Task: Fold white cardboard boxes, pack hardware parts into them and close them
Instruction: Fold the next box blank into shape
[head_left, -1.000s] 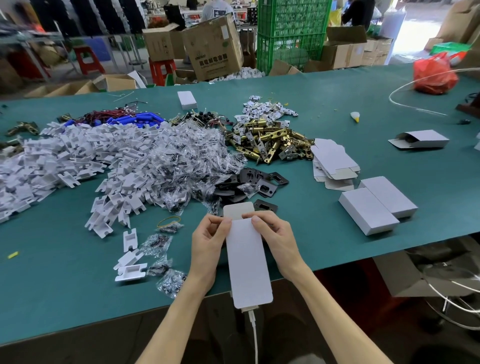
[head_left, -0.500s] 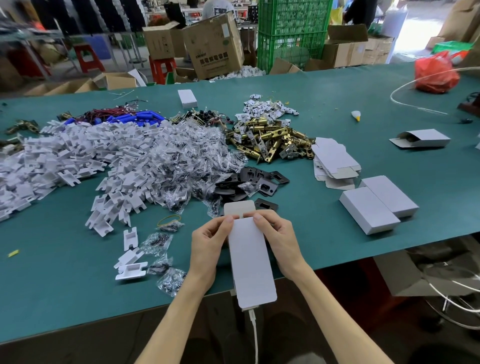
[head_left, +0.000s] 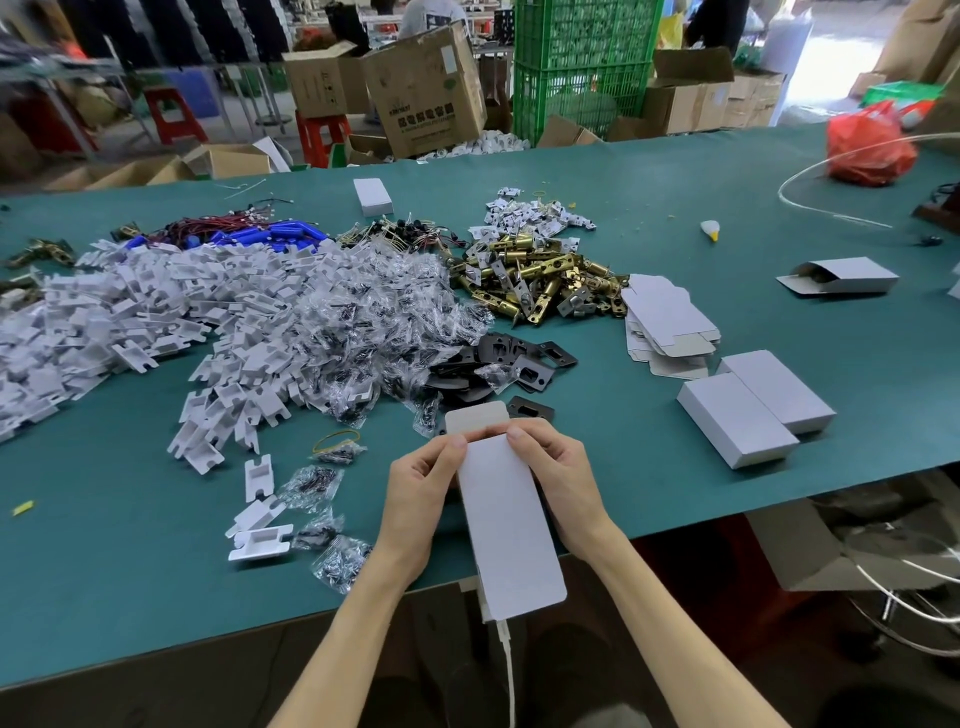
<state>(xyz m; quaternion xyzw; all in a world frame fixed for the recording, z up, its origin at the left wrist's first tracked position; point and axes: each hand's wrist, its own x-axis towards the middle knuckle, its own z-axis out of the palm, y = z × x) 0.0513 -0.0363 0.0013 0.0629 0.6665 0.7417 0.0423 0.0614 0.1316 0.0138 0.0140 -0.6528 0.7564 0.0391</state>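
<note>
A long white cardboard box (head_left: 506, 519) lies lengthwise at the table's near edge, its far tuck flap sticking out flat. My left hand (head_left: 418, 493) grips its left side and my right hand (head_left: 558, 480) grips its right side, both thumbs pressing on the far end of the top panel. A stack of flat box blanks (head_left: 667, 322) lies to the right. Two closed white boxes (head_left: 753, 410) sit side by side further right. Brass latch parts (head_left: 540, 283), black metal plates (head_left: 514, 358), bagged screws (head_left: 374, 322) and white plastic pieces (head_left: 130, 322) lie in piles beyond my hands.
The green table (head_left: 779, 218) carries an open-ended white box (head_left: 841, 278) at right, a small closed box (head_left: 373, 196) at the back, blue parts with red wires (head_left: 234, 234), a red plastic bag (head_left: 870, 148) and a white tube loop (head_left: 810, 171). Brown cartons and green crates stand behind.
Both hands and the box stay in nearly the same place; the thumbs have shifted slightly along the far end of the top panel.
</note>
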